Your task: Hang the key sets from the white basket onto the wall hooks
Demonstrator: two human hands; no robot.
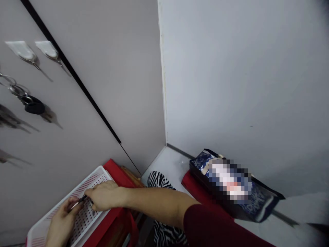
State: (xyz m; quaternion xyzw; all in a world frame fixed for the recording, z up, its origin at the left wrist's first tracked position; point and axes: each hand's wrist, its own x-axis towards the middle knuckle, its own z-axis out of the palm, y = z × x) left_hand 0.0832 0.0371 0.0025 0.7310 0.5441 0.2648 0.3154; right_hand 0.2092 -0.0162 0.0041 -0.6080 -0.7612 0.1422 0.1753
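Note:
Both hands are over a white perforated plastic basket (36,233) at the lower left. A slim black-and-silver pen-like object (77,203) spans the gap between them; its exact kind is hard to make out. My left hand (60,221) is closed, with thumb and fingers pinching the object's lower end. From the right, my right hand (104,195) reaches across with its fingers closed around the upper, dark end. The basket's holed floor shows below the hands. Red fabric (119,175) lies beneath and beside the basket.
A pale cabinet (123,68) with adhesive hooks (24,51) and hanging keys (34,105) rises at the left. At the right, a dark blue patterned bag (259,206), partly blurred out, rests against the white wall (244,75). Zebra-striped fabric (159,180) is below my arm.

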